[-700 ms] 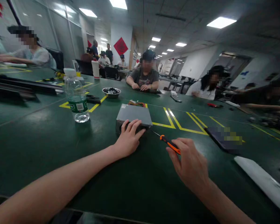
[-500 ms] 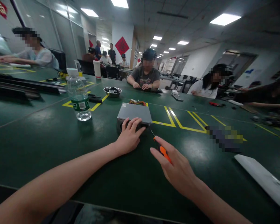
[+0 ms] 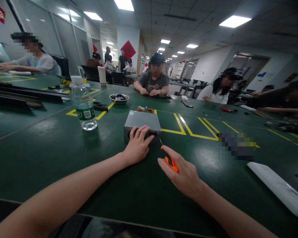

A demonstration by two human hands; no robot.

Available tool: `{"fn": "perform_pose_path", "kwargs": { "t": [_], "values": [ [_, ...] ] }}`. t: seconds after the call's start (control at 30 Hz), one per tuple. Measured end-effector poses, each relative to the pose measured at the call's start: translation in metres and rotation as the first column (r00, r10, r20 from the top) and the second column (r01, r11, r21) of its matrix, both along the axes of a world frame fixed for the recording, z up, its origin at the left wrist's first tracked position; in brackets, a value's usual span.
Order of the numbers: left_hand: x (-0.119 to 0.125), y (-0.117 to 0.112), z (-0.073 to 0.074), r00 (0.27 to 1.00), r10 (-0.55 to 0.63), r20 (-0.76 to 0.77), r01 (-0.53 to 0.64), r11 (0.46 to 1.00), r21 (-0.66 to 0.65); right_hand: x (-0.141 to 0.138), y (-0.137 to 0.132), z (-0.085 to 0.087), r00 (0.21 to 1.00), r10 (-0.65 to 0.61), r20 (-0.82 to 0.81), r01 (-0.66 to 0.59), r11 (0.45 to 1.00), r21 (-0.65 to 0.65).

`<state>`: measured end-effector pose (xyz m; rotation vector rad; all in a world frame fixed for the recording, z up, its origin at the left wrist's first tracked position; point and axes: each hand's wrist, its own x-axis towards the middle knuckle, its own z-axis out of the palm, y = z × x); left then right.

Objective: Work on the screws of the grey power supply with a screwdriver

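A grey metal computer power supply unit [image 3: 142,119] lies on the green table, with a bundle of coloured cables [image 3: 144,109] at its back. My left hand [image 3: 137,145] holds it steady, fingers bent over the front edge and thumb at the front right. In my right hand [image 3: 182,170] is an orange-and-black screwdriver [image 3: 170,161], gripped by its handle. Its thin shaft points up and left, and the tip meets the unit's front right corner. Whether a screw sits under the tip is too small to tell.
Left of the unit stands a water bottle [image 3: 83,105]; behind it is a metal bowl [image 3: 119,99] of small parts. A white casing [image 3: 278,188] lies at right, near a blurred dark object [image 3: 234,147]. Long dark metal rails [image 3: 20,96] lie far left. A person [image 3: 152,77] sits opposite.
The screwdriver's handle has turned in my right hand, which has shifted slightly left. My left hand and the power supply unit stay in place. The view has moved a little.
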<state>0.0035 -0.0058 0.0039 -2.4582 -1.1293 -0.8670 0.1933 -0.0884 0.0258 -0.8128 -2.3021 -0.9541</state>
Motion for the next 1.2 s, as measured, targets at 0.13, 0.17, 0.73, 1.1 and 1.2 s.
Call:
{"fn": "perform_pose_path", "kwargs": {
  "t": [0.13, 0.17, 0.73, 1.1, 1.2],
  "values": [
    [0.0, 0.0, 0.0, 1.0, -0.004, 0.011, 0.004, 1.0, -0.007, 0.003, 0.005, 0.005, 0.996, 0.014, -0.09, -0.009, 0.998, 0.056],
    [0.0, 0.0, 0.0, 1.0, -0.004, 0.016, 0.004, 1.0, -0.008, 0.002, 0.005, 0.005, 0.993, 0.019, -0.116, -0.014, 0.999, 0.045],
    [0.0, -0.003, 0.0, 0.998, -0.025, 0.058, 0.028, 0.999, -0.044, -0.015, -0.004, 0.008, 0.998, -0.004, -0.07, 0.005, 1.0, 0.018],
    [0.0, -0.004, 0.003, 0.998, -0.027, 0.065, 0.029, 0.999, -0.032, -0.002, -0.001, 0.007, 0.989, -0.109, -0.1, 0.117, 0.991, 0.071],
    [0.001, -0.004, 0.002, 0.998, -0.021, 0.065, 0.023, 0.999, -0.039, -0.005, -0.004, 0.007, 0.998, -0.046, -0.045, 0.047, 0.998, 0.037]
  ]
}}
